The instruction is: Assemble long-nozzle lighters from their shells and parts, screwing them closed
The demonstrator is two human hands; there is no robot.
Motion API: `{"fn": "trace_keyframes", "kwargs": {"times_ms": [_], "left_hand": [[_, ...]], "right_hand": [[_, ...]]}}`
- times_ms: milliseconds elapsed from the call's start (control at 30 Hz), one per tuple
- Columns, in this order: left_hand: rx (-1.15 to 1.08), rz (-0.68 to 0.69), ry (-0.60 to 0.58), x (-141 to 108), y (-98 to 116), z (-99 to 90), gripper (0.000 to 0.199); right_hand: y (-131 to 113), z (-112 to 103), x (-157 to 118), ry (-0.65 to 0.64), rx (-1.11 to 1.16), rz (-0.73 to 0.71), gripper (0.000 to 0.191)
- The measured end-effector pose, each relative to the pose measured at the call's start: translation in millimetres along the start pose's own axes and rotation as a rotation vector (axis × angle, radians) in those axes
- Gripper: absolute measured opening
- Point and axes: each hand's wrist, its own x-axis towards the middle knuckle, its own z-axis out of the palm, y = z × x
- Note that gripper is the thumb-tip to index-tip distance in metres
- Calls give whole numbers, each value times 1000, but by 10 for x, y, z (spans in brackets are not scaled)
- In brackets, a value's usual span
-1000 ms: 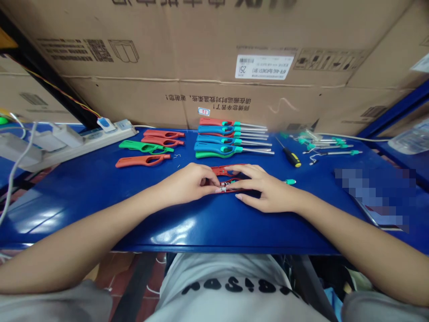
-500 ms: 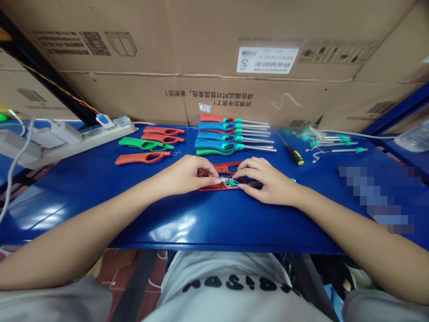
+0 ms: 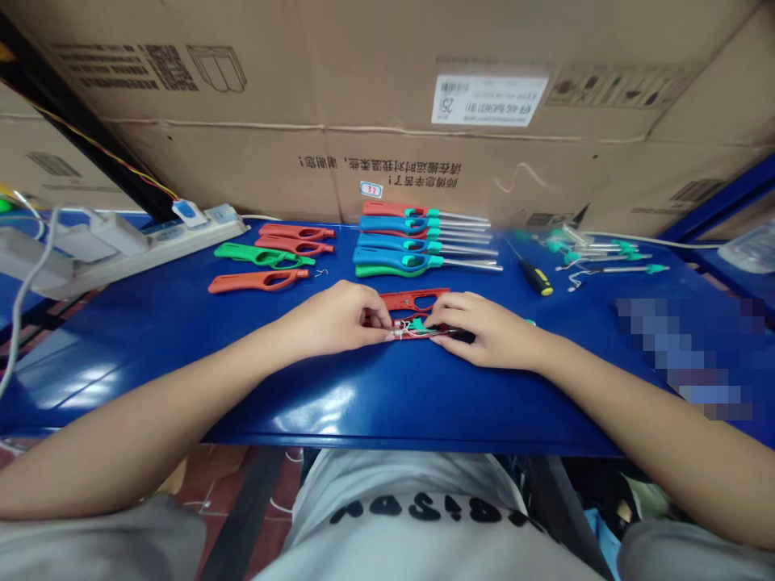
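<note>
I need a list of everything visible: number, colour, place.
Handle halves: two, red, at the hands
Lighters: several, red, blue, green, centre back
Handles: several, red and green, left of lighters
Screwdriver: one, black-yellow, back right
Metal rods: several, silver-green, back right
Power strip: one, white, left
Container: one, clear, right edge
Pixelated item: one, bluish, right
Cardboard boxes: two or more, brown, behind
Table: one, blue, beneath
Shirt: one, grey, bottom
Left hand: one, bare, centre
Right hand: one, bare, centre
</note>
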Motion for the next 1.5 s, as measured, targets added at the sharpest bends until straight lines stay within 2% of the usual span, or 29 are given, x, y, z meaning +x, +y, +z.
{"fn": "trace_keyframes", "kwargs": {"times_ms": [233,400,500,667,767,867,1033,1267,1500], "left_hand": [[62,87,-23,-57,63,-106,17],[79,135,-123,-91,153,-40,15],[87,138,-87,-99,170,-23,23],[146,149,99,-82,129,-59,26],[189,122,55,-65,106,-49,28],[156,120,-14,-58,116,-7,27],[121,176,2,-73,170,130,23],[93,223,87,-79,205,368,20],[89,228,103,-94,241,438,20]], "right_hand": [[-71,4,24,62,-63,-11,34],[-96,6,32,20,-87,-2,29],[-92,-17,37,9,-80,8,26],[-61,-53,34,6,-92,18,18],[-68,-52,35,32,-92,22,15],[-120,-25,47,65,-92,36,13],[-237,15,71,85,-89,133,9],[-355,-95,58,-34,-145,239,7],[-433,-129,55,-84,-190,295,8]]}}
